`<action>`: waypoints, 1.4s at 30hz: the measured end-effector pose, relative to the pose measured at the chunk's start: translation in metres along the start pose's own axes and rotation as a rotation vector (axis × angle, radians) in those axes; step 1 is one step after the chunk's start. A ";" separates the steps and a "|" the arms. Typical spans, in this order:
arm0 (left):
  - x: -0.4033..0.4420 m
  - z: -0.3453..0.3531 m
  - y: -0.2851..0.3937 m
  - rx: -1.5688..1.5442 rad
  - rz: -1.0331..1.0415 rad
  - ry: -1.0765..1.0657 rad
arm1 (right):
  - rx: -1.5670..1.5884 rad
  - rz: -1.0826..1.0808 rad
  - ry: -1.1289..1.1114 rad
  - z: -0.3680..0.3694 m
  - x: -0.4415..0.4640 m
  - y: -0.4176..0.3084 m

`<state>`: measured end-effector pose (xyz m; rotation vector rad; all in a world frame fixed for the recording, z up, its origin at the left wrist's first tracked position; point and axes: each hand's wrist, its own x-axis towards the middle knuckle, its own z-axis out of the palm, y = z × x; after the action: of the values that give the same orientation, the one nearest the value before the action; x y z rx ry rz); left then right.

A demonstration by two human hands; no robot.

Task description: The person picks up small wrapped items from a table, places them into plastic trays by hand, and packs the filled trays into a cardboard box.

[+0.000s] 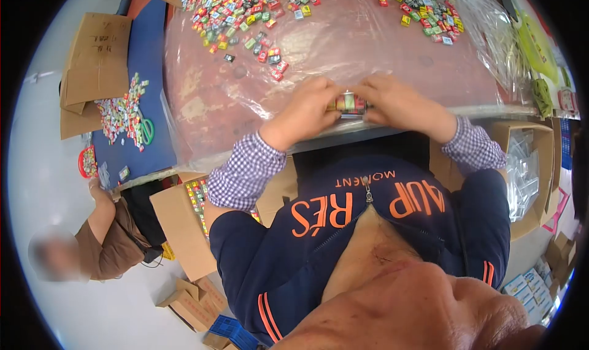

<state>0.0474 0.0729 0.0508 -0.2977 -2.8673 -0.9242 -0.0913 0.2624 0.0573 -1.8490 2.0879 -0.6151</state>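
Observation:
Between my hands, near the table's front edge, is a small clear pack [351, 103] with red, green and dark little boxes in it. My left hand [313, 107] grips its left end with bent fingers. At the right end, my right hand [392, 100] holds it, fingertips close to the top edge. Beyond them on the plastic-covered red table [368, 55] lie loose small colourful boxes [239, 12], with another heap [429, 15] at the far right.
At left, a blue surface [153, 98] bears small boxes and green scissors [147, 131]; a co-worker [116, 239] reaches toward a red basket [87, 161]. An open carton [208, 227] is below my left arm. At right, another carton [549, 172] holds clear plastic cases [521, 172].

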 end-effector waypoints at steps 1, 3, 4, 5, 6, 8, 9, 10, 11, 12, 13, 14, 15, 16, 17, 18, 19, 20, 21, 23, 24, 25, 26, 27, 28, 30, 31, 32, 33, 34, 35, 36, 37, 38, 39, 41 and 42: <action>-0.008 0.004 0.000 0.003 0.052 0.010 | -0.027 -0.049 0.044 0.010 -0.006 0.000; -0.012 0.013 -0.010 -0.024 0.012 0.014 | -0.049 -0.107 0.080 0.015 -0.006 0.001; -0.011 0.017 -0.016 -0.054 -0.025 0.018 | -0.057 -0.096 0.069 0.011 0.000 0.007; -0.012 0.019 -0.018 -0.087 -0.065 0.021 | -0.063 -0.084 0.055 0.008 0.005 0.011; -0.013 0.020 -0.019 -0.084 -0.077 0.030 | -0.071 -0.075 0.044 0.007 0.009 0.012; -0.006 0.016 -0.021 -0.039 -0.099 -0.038 | -0.169 -0.136 0.067 0.009 0.010 0.014; -0.005 0.015 -0.021 -0.017 -0.117 -0.069 | -0.257 -0.181 0.094 0.010 0.009 0.015; -0.006 0.016 -0.020 -0.010 -0.142 -0.044 | -0.342 -0.231 0.121 0.011 0.009 0.016; -0.005 0.017 -0.022 0.001 -0.137 -0.064 | -0.345 -0.277 0.118 0.015 0.011 0.019; -0.007 0.018 -0.023 0.013 -0.143 -0.083 | -0.300 -0.226 0.085 0.019 0.013 0.020; -0.004 0.018 -0.037 0.053 -0.157 -0.131 | -0.263 -0.197 0.055 0.030 0.024 0.030; 0.000 0.017 -0.048 0.083 -0.186 -0.177 | -0.242 -0.196 0.052 0.039 0.036 0.040; -0.001 0.002 -0.044 0.082 -0.168 -0.211 | -0.209 -0.198 0.052 0.046 0.043 0.042; -0.002 -0.007 -0.041 0.065 -0.146 -0.230 | -0.197 -0.187 0.065 0.048 0.047 0.043; -0.003 0.000 -0.046 0.114 -0.122 -0.131 | -0.186 -0.171 0.072 0.048 0.050 0.042; -0.004 0.010 -0.049 0.158 -0.098 -0.042 | -0.193 -0.167 0.075 0.048 0.050 0.041; -0.005 0.013 -0.047 0.164 -0.096 0.036 | -0.188 -0.153 0.080 0.043 0.051 0.035; -0.008 0.018 -0.046 0.174 -0.076 0.110 | -0.181 -0.197 0.051 0.043 0.052 0.028; -0.015 0.020 -0.044 0.176 -0.117 0.125 | -0.171 -0.142 0.029 0.047 0.049 0.022; -0.017 0.023 -0.039 0.230 -0.167 0.075 | -0.157 -0.109 0.019 0.047 0.047 0.009; -0.019 0.022 -0.039 0.250 -0.180 0.054 | -0.148 -0.100 -0.004 0.044 0.049 0.001; -0.026 0.021 -0.039 0.251 -0.194 0.066 | -0.138 -0.087 -0.032 0.041 0.049 -0.012; -0.037 0.021 -0.038 0.222 -0.247 0.092 | -0.130 -0.064 -0.072 0.038 0.049 -0.022; -0.051 0.015 -0.037 0.208 -0.299 0.118 | -0.132 -0.077 -0.080 0.036 0.052 -0.032; -0.069 0.006 -0.033 0.194 -0.350 0.144 | -0.106 -0.166 -0.021 0.033 0.057 -0.042; -0.117 -0.022 -0.016 0.109 -0.489 0.263 | -0.056 -0.340 0.091 0.025 0.063 -0.052; -0.151 -0.035 -0.009 0.115 -0.527 0.351 | -0.057 -0.351 0.080 0.026 0.067 -0.052; -0.186 -0.047 -0.002 0.121 -0.565 0.441 | -0.053 -0.319 0.085 0.031 0.070 -0.045; -0.211 -0.050 0.005 0.104 -0.803 0.445 | -0.046 -0.291 0.091 0.035 0.070 -0.025; -0.247 -0.053 0.009 0.210 -0.907 0.571 | -0.046 -0.252 0.085 0.040 0.071 -0.018; -0.284 -0.059 0.016 0.191 -1.099 0.601 | -0.051 -0.261 0.061 0.044 0.072 -0.012; -0.319 -0.061 0.029 0.286 -1.232 0.664 | -0.028 -0.256 0.048 0.048 0.069 -0.006; -0.354 -0.058 0.036 0.408 -1.309 0.690 | -0.007 -0.250 0.034 0.052 0.068 -0.003; -0.391 -0.046 0.038 0.463 -1.438 0.696 | 0.015 -0.245 0.021 0.056 0.067 -0.003; -0.424 -0.030 0.041 0.521 -1.567 0.698 | 0.013 -0.256 0.003 0.057 0.067 -0.006; -0.473 -0.002 0.055 0.476 -1.745 0.649 | -0.032 -0.283 0.020 0.058 0.067 -0.012; -0.489 0.011 0.062 0.467 -1.759 0.657 | -0.056 -0.296 0.032 0.058 0.067 -0.015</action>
<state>0.5374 0.0548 -0.0052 2.2283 -1.9485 -0.1641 -0.0599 0.1877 0.0189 -2.2164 1.8818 -0.6631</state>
